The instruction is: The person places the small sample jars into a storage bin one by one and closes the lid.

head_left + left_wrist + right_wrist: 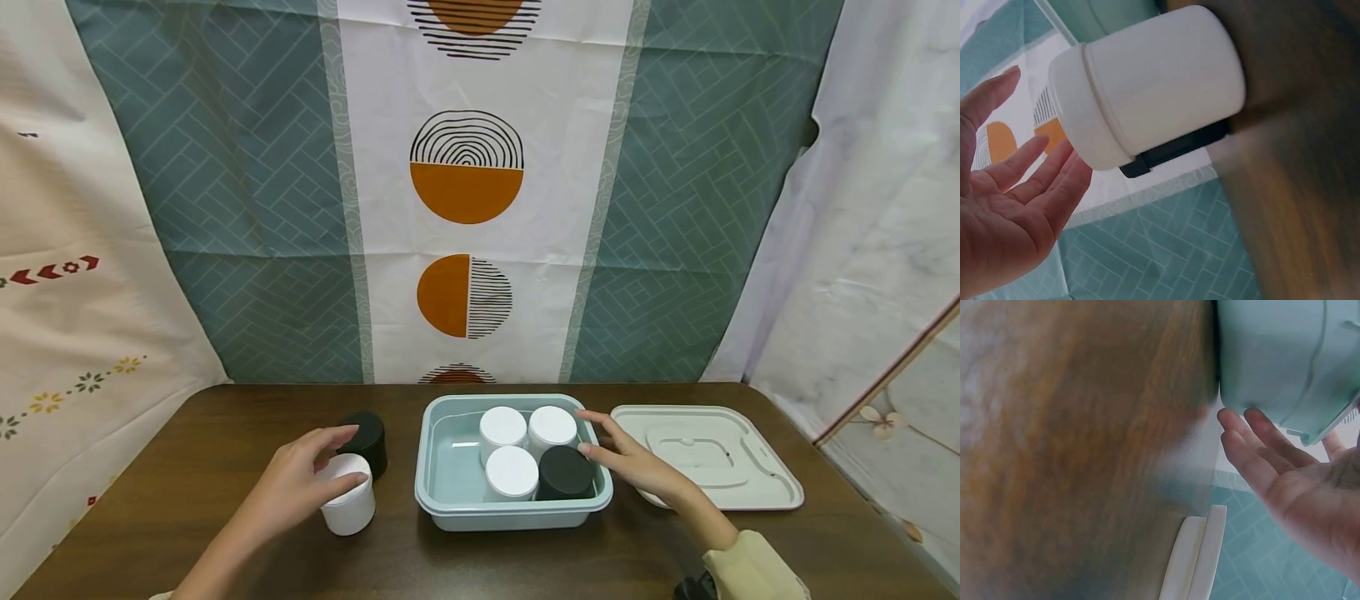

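My left hand hovers at the top of a white lidded jar, thumb and fingers spread apart around its lid. In the left wrist view the fingertips come right up to the lid of that jar. A black jar stands just behind it, mostly hidden in the left wrist view. My right hand rests at the right rim of a light blue bin, fingers extended. From the right wrist, several loosely bent fingers show beside the bin's outer wall. Inside the bin stand three white jars and one black jar.
A pale flat lid lies on the brown wooden table, right of the bin. Patterned cloth hangs along the table's back edge, with more cloth at both sides. The two loose jars stand left of the bin.
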### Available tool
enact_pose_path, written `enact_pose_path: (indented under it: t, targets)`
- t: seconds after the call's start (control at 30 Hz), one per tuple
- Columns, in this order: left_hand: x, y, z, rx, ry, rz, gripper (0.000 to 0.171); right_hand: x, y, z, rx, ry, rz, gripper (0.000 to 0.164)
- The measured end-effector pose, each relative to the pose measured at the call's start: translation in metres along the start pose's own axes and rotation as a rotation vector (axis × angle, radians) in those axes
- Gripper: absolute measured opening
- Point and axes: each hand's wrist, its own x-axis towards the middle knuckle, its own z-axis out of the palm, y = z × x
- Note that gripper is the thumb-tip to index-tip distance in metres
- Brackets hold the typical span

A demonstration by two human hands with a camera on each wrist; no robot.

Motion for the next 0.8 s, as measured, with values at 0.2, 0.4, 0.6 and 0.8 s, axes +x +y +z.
enact_pose_path:
  t: [0.2, 0.4, 0.6, 0.8]
  targets:
    - [-0.006, -0.006, -0.002, 0.085, 0.007, -0.025, 0.058, 0.0, -0.001, -0.001, -0.01, -0.002, -0.009, 0.057]
    - [-0.011, -0.013, -0.002, 0.14, -0.01, -0.055, 0.063, 0.0, 0.0, 0.0, 0.002, -0.009, 0.002, 0.057]
    - [-0.014, -0.017, 0.0, 0.131, -0.027, -0.064, 0.066, 0.0, 0.0, -0.001, -0.008, -0.001, 0.002, 0.057]
    - [-0.016, -0.02, 0.002, 0.116, -0.041, -0.074, 0.067, 0.0, 0.0, -0.001, -0.016, 0.007, -0.002, 0.057]
